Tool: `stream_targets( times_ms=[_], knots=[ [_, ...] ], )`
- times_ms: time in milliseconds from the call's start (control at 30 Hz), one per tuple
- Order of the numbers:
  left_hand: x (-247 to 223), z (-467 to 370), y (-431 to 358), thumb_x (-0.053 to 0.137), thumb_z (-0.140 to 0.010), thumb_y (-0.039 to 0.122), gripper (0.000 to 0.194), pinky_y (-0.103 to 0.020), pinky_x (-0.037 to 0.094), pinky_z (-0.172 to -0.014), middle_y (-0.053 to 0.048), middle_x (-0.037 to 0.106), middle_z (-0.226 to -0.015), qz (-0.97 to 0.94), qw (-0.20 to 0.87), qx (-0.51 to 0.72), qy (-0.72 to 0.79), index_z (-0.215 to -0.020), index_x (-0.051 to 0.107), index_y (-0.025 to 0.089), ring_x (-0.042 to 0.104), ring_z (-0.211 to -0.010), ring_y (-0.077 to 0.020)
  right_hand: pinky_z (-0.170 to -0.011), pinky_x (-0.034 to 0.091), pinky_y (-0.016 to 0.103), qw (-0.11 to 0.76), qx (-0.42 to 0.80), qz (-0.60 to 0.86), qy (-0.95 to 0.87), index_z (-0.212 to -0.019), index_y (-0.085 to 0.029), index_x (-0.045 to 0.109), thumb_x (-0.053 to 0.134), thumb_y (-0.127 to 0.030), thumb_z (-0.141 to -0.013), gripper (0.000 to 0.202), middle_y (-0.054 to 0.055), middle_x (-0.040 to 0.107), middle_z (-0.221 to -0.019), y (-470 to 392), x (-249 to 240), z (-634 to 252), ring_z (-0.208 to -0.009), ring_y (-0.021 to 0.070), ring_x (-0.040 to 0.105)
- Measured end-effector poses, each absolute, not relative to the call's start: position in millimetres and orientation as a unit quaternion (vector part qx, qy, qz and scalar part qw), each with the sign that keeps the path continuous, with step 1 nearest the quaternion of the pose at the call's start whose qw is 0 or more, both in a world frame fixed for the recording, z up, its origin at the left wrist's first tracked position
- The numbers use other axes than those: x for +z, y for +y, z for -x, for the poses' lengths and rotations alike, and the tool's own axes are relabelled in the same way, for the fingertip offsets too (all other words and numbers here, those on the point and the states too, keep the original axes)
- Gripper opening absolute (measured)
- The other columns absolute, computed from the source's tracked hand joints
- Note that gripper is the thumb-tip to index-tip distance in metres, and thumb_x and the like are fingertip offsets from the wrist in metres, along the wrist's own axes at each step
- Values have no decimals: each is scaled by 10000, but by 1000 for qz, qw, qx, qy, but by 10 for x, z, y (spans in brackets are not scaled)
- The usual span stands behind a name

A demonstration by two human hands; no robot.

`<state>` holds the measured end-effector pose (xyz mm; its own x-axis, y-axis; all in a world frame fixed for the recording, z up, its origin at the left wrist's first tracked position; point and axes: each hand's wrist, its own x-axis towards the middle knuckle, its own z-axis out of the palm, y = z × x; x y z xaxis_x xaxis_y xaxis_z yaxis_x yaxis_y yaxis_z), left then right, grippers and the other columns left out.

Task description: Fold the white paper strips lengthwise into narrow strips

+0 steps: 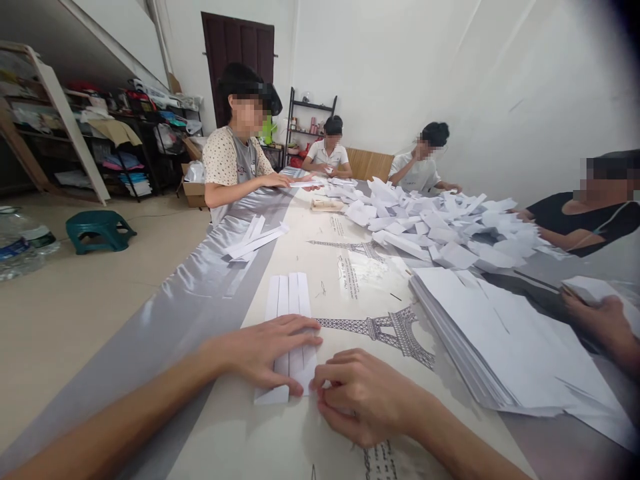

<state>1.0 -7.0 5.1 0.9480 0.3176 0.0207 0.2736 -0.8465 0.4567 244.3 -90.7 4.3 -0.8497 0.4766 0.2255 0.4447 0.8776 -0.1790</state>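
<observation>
"Several creased white paper panels [295,293] lie lengthwise in front of the wearer. Why the flat palm?"

"Probably to keep them aligned: the left hand [265,347] presses down across them, fingers spread."

"And the right hand [367,393]?"

"Its fingers are curled together at the panels' near right edge, perhaps to work that edge. Whether paper is pinched between them, I cannot tell."

"How many panels?"

"About four bands show, but I can't tell whether they are separate pieces."

"What's around them?"

"Two printed towers, one beside the hands [400,333] and one farther up [360,248]; one loose group of strips [260,240] on the left, too overlapped to count. One stack of sheets [493,333] sits on the right, likely for easy reach, and one large heap of folded paper [435,223] beyond it."

"Anyone else?"

"Four people: one on the left [230,167], two farther back [327,153] [415,170], one on the right [575,220]. One green stool [100,227] stands on the floor."
</observation>
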Motion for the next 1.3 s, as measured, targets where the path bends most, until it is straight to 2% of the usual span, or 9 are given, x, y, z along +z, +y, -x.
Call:
stream_targets(
  times_ms=[100, 200, 367, 567, 700, 900, 1100, 1300],
  knots=[
    [55, -15, -74, 644, -881, 659, 770, -495, 335, -1179, -127, 388, -1594, -961, 223, 60, 152, -1508, 434, 263, 362, -1463, -349, -605, 425, 335, 106, 13, 234, -966, -645, -187, 619, 528, -219, -922, 293, 2, 650, -754, -957, 30, -2395, -544, 121, 501],
    [59, -19, -70, 653, -878, 654, 766, -494, 350, -1170, -129, 403, -1583, -961, 224, 64, 152, -1501, 446, 259, 382, -1448, -356, -560, 388, 336, 95, -11, 229, -969, -630, -184, 607, 524, -231, -930, 315, 2, 615, -723, -989, 27, -2368, -527, 122, 463],
    [57, -25, -57, 670, -858, 668, 761, -495, 359, -1167, -122, 416, -1574, -959, 226, 67, 155, -1477, 475, 269, 391, -1439, -365, -515, 356, 341, 115, -46, 225, -967, -648, -176, 644, 506, -231, -956, 342, 22, 641, -740, -1038, 30, -2304, -524, 130, 472],
    [35, -21, -46, 661, -874, 650, 744, -486, 378, -1154, -117, 422, -1567, -960, 228, 77, 143, -1487, 458, 282, 407, -1427, -355, -498, 317, 347, 130, -95, 231, -959, -597, -176, 603, 504, -189, -978, 394, 39, 691, -835, -1085, -31, -2246, -540, 124, 483],
    [27, -17, -43, 665, -870, 647, 756, -493, 375, -1155, -115, 407, -1578, -960, 229, 80, 141, -1495, 446, 281, 397, -1432, -359, -505, 318, 333, 141, -92, 233, -958, -627, -176, 613, 512, -193, -981, 369, 32, 669, -777, -1083, -58, -2237, -541, 118, 487],
    [24, -28, -52, 643, -883, 647, 725, -500, 348, -1171, -112, 425, -1569, -962, 217, 83, 141, -1478, 457, 275, 415, -1417, -352, -540, 400, 309, 168, -52, 236, -956, -663, -174, 645, 522, -237, -992, 357, 6, 640, -750, -1013, -65, -2250, -537, 111, 515],
    [19, -34, -51, 649, -875, 657, 721, -490, 352, -1161, -117, 460, -1542, -959, 225, 104, 136, -1460, 486, 269, 445, -1395, -357, -540, 420, 317, 139, -11, 242, -960, -731, -185, 687, 505, -257, -1004, 336, -5, 600, -706, -979, 26, -2295, -526, 120, 507],
    [1, -26, -47, 656, -877, 643, 707, -505, 375, -1148, -122, 440, -1556, -960, 220, 87, 147, -1453, 491, 267, 428, -1409, -360, -497, 320, 342, 121, -54, 238, -962, -636, -182, 627, 512, -212, -981, 365, 9, 650, -763, -1040, 18, -2262, -520, 121, 463]
  ],
)
